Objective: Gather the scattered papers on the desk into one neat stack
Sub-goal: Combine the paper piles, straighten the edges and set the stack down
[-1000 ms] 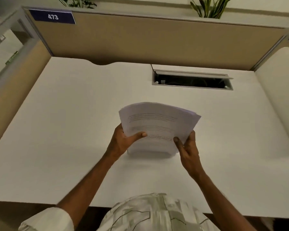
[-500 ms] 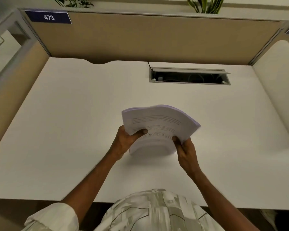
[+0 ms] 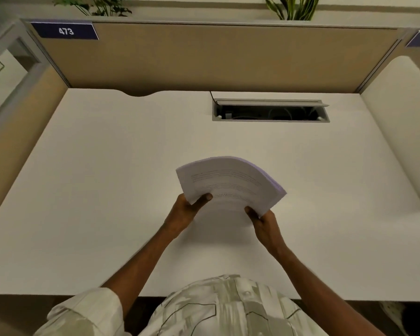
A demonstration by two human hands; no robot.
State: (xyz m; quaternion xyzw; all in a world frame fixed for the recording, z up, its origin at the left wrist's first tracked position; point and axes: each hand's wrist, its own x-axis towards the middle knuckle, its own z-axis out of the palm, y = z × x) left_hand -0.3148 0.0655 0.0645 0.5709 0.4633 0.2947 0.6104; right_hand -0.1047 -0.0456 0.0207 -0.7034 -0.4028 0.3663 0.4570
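A bundle of white printed papers is held above the middle of the white desk. The sheets bow upward and their far edges fan out a little to the right. My left hand grips the near left corner, thumb on top. My right hand grips the near right corner, thumb on the top sheet. The near edge of the papers is lowered toward the desk; I cannot tell whether it touches. No loose sheets lie elsewhere on the desk.
An open cable slot is cut into the desk at the back right. Tan partition panels wall the back and left sides. A white rounded panel stands at the right. Plants sit beyond the partition.
The bundle has tipped down and curved more, with its far edges fanning right. Both hands keep their grip on the near corners and have sunk slightly toward the desk.
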